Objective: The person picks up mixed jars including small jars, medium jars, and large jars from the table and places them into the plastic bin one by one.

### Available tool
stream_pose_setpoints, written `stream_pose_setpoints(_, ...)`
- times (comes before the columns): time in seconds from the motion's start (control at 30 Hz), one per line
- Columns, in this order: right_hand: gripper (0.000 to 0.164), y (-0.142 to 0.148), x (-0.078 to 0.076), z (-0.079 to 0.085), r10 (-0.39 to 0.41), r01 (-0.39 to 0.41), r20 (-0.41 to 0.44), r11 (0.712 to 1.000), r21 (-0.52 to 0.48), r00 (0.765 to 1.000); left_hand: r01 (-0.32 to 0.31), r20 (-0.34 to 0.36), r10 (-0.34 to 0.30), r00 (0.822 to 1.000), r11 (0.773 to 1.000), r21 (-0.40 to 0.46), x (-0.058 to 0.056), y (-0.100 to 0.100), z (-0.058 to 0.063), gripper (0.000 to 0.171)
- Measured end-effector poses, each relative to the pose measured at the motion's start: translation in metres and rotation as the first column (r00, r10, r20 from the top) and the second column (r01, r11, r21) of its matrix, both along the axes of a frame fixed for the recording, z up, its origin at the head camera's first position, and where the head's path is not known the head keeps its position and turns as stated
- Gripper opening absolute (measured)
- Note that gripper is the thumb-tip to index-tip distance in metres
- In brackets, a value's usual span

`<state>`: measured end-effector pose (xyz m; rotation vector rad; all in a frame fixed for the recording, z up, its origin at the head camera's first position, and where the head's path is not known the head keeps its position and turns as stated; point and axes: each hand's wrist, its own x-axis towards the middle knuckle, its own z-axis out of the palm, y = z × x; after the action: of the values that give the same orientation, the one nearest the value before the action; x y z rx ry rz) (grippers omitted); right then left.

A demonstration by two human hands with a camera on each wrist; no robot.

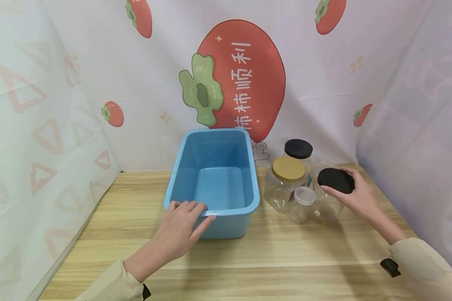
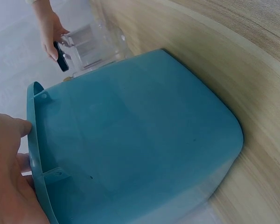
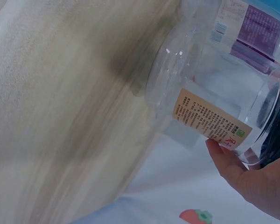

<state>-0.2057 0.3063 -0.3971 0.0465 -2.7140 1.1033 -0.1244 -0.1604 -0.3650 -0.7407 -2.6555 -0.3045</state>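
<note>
My left hand (image 1: 182, 228) grips the near rim of a deep blue plastic tub (image 1: 226, 225), with the fingers hooked over the edge and the thumb along the outside. To the right, my right hand (image 1: 358, 194) holds a large clear plastic jar (image 3: 214, 93) at its black lid (image 1: 336, 180), thumb on the near side and fingers on the far side. In the right wrist view, an orange printed label (image 3: 210, 119) shows on that jar, and one fingertip reaches below the lid to the label's corner.
Close beside the held jar stand a clear jar with a gold lid (image 1: 288, 168), a small jar with a clear lid (image 1: 305, 195) and another black-lidded jar (image 1: 298, 149). A printed cloth (image 1: 316, 83) hangs behind and at both sides of the wooden table (image 1: 286, 267).
</note>
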Motion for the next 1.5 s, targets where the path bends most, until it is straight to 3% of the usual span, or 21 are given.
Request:
stream_pose_setpoints(0.83, 0.091, 0.012, 0.001, 0.051, 0.029, -0.029, 0.006, 0.994, 0.108, 1.0, -0.022, 0.086, 0.021, 0.996, 1.0, 0.011, 0.0, 0.001, 0.004, 0.023)
stream_pose_setpoints(1.5, 0.095, -0.001, -0.004, 0.097, 0.054, -0.055, 0.01, 0.993, 0.1, 0.998, -0.004, 0.004, 0.004, 1.0, 1.0, 0.022, -0.001, 0.001, -0.001, 0.02)
